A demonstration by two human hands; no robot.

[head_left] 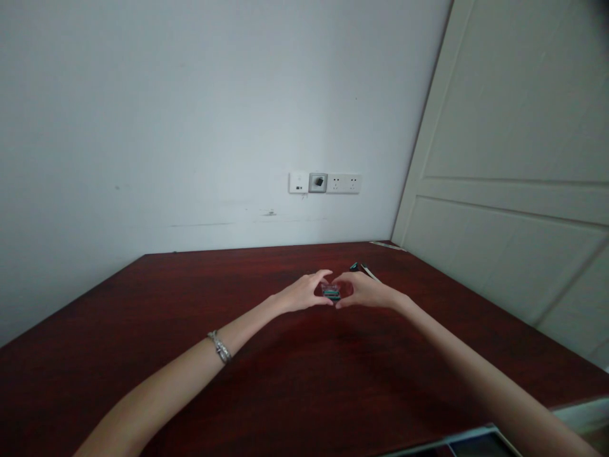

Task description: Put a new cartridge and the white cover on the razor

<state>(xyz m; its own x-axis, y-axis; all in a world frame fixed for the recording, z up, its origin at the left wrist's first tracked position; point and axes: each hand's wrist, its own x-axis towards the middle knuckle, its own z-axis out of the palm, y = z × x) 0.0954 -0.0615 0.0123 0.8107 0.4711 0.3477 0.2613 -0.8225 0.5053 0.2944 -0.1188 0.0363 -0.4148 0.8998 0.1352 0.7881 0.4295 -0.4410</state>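
A small clear box-like thing (331, 292) with teal and dark layers sits between my two hands; its exact kind is too small to make out. My left hand (304, 292) curves around its left side, thumb and fingers apart in a C shape. From the right, my right hand (365, 290) mirrors this, with thumb and fingertips close to those of the left. Whether any fingertip touches the box, I cannot tell. Just behind my right hand lie a small dark and teal item (353, 266) and a thin pale strip (369, 272), partly hidden by the hand.
The dark red table (214, 285) meets a white wall with a row of sockets (343, 183). A pale panelled door (504, 152) borders the right side. A flat strip (387, 245) lies at the far right corner. A dark framed object (476, 442) shows at the near edge.
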